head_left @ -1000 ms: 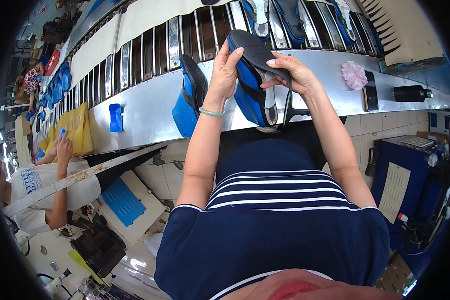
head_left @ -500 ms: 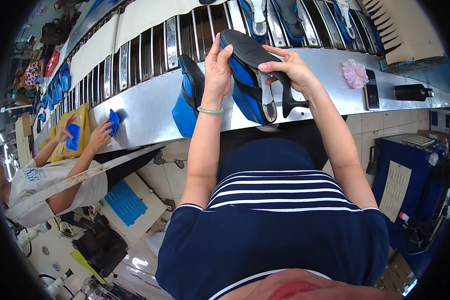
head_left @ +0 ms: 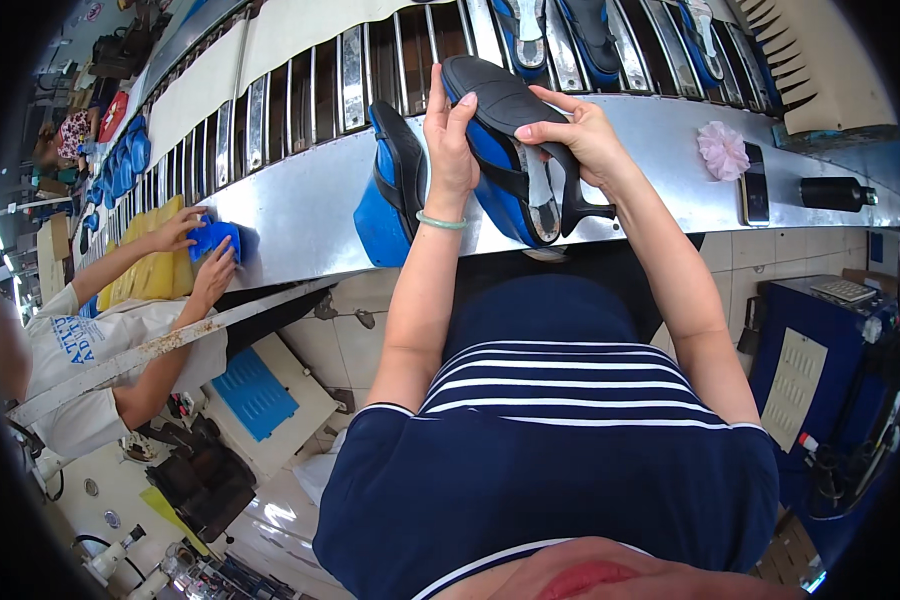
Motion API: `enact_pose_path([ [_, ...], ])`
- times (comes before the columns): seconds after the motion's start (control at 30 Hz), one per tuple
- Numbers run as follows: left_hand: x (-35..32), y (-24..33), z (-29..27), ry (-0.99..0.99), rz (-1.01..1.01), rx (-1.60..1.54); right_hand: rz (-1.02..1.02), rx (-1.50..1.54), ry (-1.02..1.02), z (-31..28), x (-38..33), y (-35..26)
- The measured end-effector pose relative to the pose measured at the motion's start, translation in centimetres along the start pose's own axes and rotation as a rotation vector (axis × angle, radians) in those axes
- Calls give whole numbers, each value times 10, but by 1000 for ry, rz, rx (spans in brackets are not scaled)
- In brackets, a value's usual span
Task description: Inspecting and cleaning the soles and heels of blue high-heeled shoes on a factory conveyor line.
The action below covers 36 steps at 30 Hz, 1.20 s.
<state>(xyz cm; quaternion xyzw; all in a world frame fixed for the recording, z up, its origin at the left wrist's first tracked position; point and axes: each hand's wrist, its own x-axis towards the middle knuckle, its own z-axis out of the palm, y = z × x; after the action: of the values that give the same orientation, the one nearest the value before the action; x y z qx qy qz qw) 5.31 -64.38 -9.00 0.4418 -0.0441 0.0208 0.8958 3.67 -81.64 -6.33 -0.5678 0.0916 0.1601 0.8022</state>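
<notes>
Above the metal worktop, my left hand [head_left: 452, 150] is closed on the toe end of a black high-heeled shoe sole [head_left: 490, 88] and the shoe on a blue last [head_left: 500, 215] beneath it. My right hand [head_left: 588, 142] grips the sole near its heel end, thumb on top and fingers curled under. The sole lies over the shoe's forepart. Its heel hangs beside the pale insole of the shoe, apart from it at the back. Left of my left hand, another black thong shoe on a blue last [head_left: 388, 212] stands on the worktop.
Several lasted shoes [head_left: 595, 40] lie on the slatted metal conveyor [head_left: 350, 80] beyond the worktop. A pink scrunchie [head_left: 722, 150], phone [head_left: 756, 185] and black bottle [head_left: 838, 193] sit to the right. At left, a co-worker's hands [head_left: 210, 265] handle a blue piece beside yellow material [head_left: 150, 280].
My hands keep their hold on the sole and shoe, nearly still. The view has shifted slightly. The co-worker's hands have come closer together around the blue piece.
</notes>
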Motion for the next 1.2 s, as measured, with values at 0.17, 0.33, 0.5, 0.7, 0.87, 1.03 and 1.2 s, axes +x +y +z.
enact_pose_path([
  [0.17, 0, -2, -3, 0, 37, 53, 13, 10, -8, 4, -3, -4],
  [0.33, -1, -3, -4, 11, 60, 79, 10, -17, -11, 5, -2, -2],
  [0.5, 1, -5, -8, 8, 82, 110, -3, -74, 0, 7, -1, -2],
  [0.7, 0, -2, -9, 21, 59, 57, -53, -106, 13, 15, -3, 1],
  [0.87, -10, 11, -6, -56, 70, 92, -102, -103, -43, 13, -15, 3],
  [1.03, -25, 33, -7, -145, -3, 51, 172, 185, -228, 7, -42, -14],
  [1.2, -33, 51, -9, -171, -48, 26, 149, 44, -160, 12, -57, -4],
])
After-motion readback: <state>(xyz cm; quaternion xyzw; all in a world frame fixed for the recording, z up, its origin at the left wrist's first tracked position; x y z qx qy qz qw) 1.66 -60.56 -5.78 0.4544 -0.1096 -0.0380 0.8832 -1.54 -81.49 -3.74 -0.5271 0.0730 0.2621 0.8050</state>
